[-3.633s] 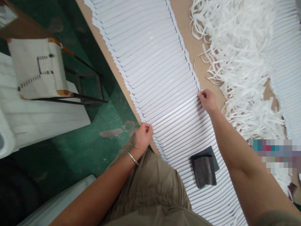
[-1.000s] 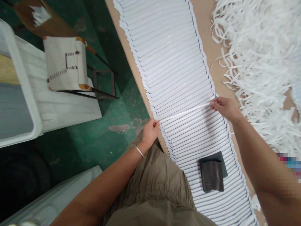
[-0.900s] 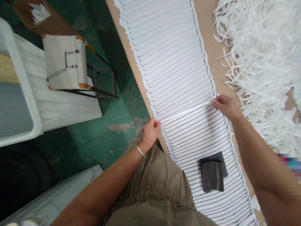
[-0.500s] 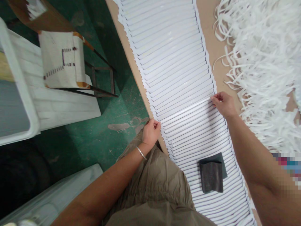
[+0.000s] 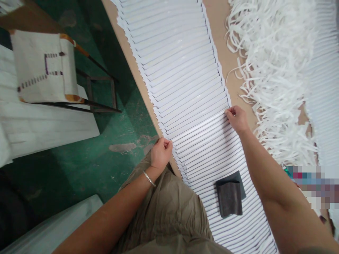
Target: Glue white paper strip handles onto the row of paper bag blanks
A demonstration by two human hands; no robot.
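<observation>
A long row of overlapping white sheets (image 5: 182, 67) with dark edge lines runs along the table. Across it lies a narrow, brighter white strip (image 5: 200, 124), spanning between my two hands. At the row's left border, my left hand (image 5: 161, 153) is closed in a pinch at one end of this strip. My right hand (image 5: 238, 120) pinches the other end at the right border, thumb and fingertips together. Nearer my body, a folded dark piece of material (image 5: 230, 197) rests on top of the sheets.
A large heap of loose white strips (image 5: 275, 70) covers the table's right part, with another row of white sheets (image 5: 327, 95) beyond. Brown tabletop (image 5: 218, 31) shows between. Left on the green floor are a fabric-topped stool (image 5: 45, 67) and white bins (image 5: 53, 130).
The view has shifted right, so everything appears farther left and more of the far row shows. Both hands keep their pinch at about the same place on the row.
</observation>
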